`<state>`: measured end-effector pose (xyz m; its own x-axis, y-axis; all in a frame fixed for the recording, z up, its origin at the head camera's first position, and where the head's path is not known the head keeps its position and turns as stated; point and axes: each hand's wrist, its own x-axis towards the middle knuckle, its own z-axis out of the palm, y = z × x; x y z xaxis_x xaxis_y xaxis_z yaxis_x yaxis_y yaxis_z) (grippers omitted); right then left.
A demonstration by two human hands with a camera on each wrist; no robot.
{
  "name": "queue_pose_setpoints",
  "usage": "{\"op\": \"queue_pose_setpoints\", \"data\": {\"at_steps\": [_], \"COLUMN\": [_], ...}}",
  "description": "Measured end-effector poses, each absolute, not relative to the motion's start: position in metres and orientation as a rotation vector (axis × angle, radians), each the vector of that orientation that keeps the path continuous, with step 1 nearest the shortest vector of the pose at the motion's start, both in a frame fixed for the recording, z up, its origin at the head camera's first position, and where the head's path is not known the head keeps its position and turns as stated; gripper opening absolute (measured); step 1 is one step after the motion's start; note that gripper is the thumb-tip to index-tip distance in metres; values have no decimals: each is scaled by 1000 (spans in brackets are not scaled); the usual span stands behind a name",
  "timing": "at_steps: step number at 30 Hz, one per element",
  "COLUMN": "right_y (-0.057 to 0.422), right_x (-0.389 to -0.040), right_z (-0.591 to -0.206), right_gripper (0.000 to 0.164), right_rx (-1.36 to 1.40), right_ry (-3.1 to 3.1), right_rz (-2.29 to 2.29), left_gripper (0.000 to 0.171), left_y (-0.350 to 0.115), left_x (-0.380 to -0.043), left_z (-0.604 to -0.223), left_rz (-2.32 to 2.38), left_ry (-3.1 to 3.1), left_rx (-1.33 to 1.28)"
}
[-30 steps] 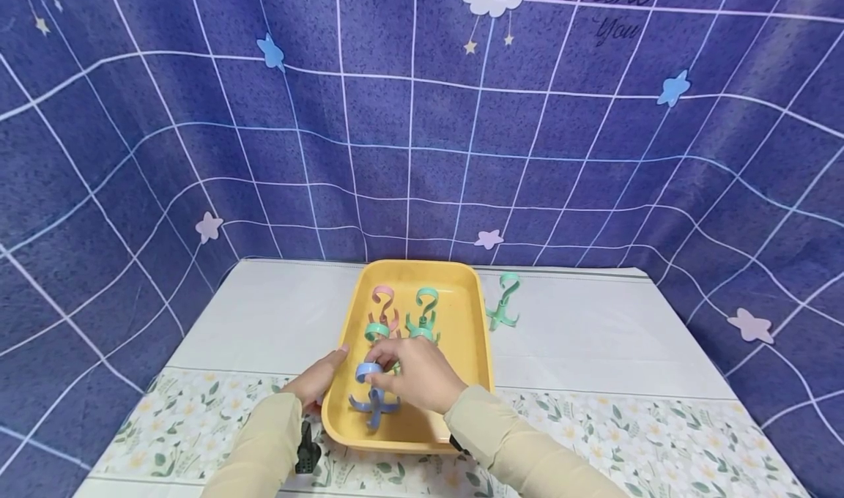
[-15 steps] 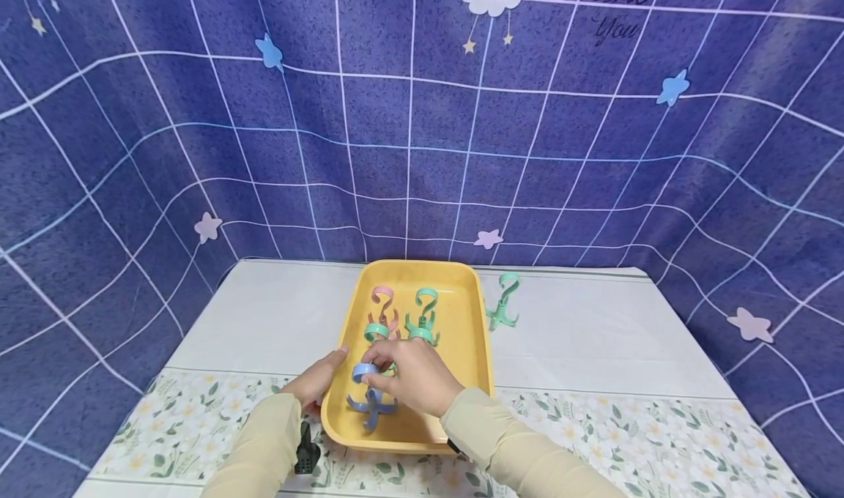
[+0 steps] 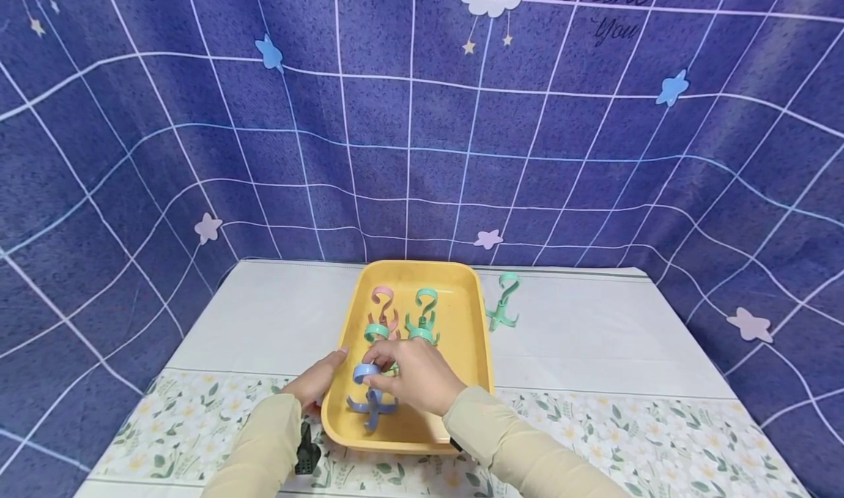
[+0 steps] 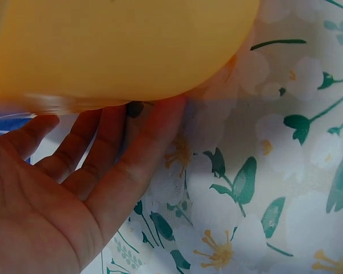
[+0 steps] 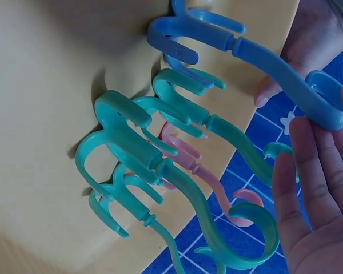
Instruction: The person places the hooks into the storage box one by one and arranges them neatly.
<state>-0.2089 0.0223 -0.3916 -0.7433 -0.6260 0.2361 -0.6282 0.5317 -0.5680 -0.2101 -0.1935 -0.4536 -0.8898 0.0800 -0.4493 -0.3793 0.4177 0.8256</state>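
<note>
In the head view, my right hand (image 3: 418, 376) pinches the curled top of a blue four-prong hanging hook (image 3: 372, 408); the hook stands upright with its prongs down in the yellow tray (image 3: 461, 425). The right wrist view has thumb and fingertips on the curl of this blue hook (image 5: 274, 65). My left hand (image 3: 318, 381) holds the tray's left side, thumb at the rim. Its fingers (image 4: 134, 165) reach under the tray's edge in the left wrist view. Green hooks (image 5: 134, 145) and a pink hook (image 5: 208, 177) stand in the tray beside the blue one.
Another green hook (image 3: 503, 311) lies on the table right of the tray. A bit of red (image 3: 313, 409) shows beneath the left hand. White and flowered cloth (image 3: 593, 439) covers the table. A blue gridded curtain (image 3: 422, 154) encloses the back and sides.
The right hand and blue hook have shifted slightly left since the first frame; over the last half second they hardly move. The left hand stays on the tray.
</note>
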Motion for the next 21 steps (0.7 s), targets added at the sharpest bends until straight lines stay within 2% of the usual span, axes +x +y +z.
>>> {"op": "queue_pose_setpoints", "data": {"at_steps": [21], "right_y": [27], "right_x": [-210], "right_z": [-391], "right_gripper": [19], "right_rx": [1205], "right_ry": [-2738], "right_rz": [1002], "left_gripper": [67], "left_y": [-194], "left_x": [-211], "left_z": [-457], "left_rz": [1485], "left_ry": [2251], "left_rx": [-245]}}
